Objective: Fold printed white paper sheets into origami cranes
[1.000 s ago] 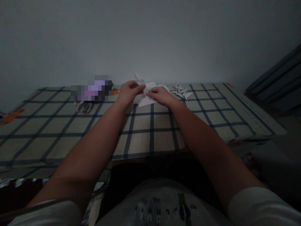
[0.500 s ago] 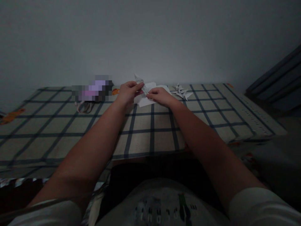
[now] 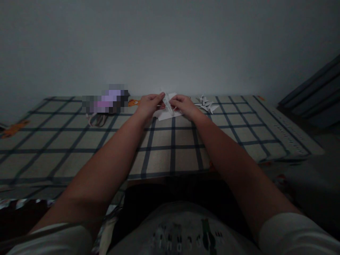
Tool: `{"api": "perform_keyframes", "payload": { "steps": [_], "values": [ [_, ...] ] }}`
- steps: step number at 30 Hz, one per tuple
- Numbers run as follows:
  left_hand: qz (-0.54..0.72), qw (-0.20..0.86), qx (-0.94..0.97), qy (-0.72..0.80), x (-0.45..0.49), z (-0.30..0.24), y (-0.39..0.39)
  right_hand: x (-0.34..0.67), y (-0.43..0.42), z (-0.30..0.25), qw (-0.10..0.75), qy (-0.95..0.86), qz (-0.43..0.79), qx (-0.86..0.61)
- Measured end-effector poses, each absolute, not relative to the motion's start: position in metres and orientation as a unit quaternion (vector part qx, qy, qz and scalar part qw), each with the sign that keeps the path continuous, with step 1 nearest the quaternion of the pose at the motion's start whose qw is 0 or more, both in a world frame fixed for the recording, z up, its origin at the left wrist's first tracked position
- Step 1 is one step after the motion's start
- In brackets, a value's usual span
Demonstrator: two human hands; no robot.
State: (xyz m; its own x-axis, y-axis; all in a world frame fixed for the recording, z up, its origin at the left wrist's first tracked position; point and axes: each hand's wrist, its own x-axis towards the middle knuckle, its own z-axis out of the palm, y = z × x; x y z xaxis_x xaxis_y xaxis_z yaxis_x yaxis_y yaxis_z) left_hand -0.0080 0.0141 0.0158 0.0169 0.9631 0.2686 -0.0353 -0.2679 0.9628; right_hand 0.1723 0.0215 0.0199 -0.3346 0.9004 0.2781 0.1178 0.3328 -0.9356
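Observation:
A piece of folded white paper (image 3: pixel 168 103) is pinched between my two hands, above the middle of the table's far side. My left hand (image 3: pixel 151 105) grips its left side, thumb and fingers closed on it. On the other side, my right hand (image 3: pixel 184 105) pinches it with thumb and forefinger. Beneath both hands lie flat white paper sheets (image 3: pixel 162 115), partly covered by them. Several folded paper cranes (image 3: pixel 207 105) sit in a cluster just right of my right hand. The finer folds of the held paper are too dim to make out.
A checked tablecloth (image 3: pixel 159 156) covers the table, which stands against a grey wall (image 3: pixel 170 46). On the left lies a pixelated purple item (image 3: pixel 110 101) with a looped strap (image 3: pixel 96 119) in front. A dark slatted object (image 3: pixel 313 95) stands beyond the right end.
The folded paper has turned in my hands: its point stuck up to the left before, and now it stands more upright between them. My right hand has shifted slightly right and up.

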Motion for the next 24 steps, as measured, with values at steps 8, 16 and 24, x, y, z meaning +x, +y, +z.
{"api": "perform_keyframes", "payload": {
  "steps": [8,16,24],
  "values": [
    [0.556,0.412,0.584,0.424,-0.006,0.012,0.013,0.171,0.024,0.019,0.447,-0.662,0.482,-0.36],
    [0.545,0.476,0.567,0.392,0.0,0.014,0.007,0.17,0.027,0.018,0.54,-0.628,0.427,-0.363],
    [0.556,0.478,0.559,0.387,-0.001,0.015,0.008,0.172,0.032,0.016,0.52,-0.639,0.444,-0.352]
  ]
}}
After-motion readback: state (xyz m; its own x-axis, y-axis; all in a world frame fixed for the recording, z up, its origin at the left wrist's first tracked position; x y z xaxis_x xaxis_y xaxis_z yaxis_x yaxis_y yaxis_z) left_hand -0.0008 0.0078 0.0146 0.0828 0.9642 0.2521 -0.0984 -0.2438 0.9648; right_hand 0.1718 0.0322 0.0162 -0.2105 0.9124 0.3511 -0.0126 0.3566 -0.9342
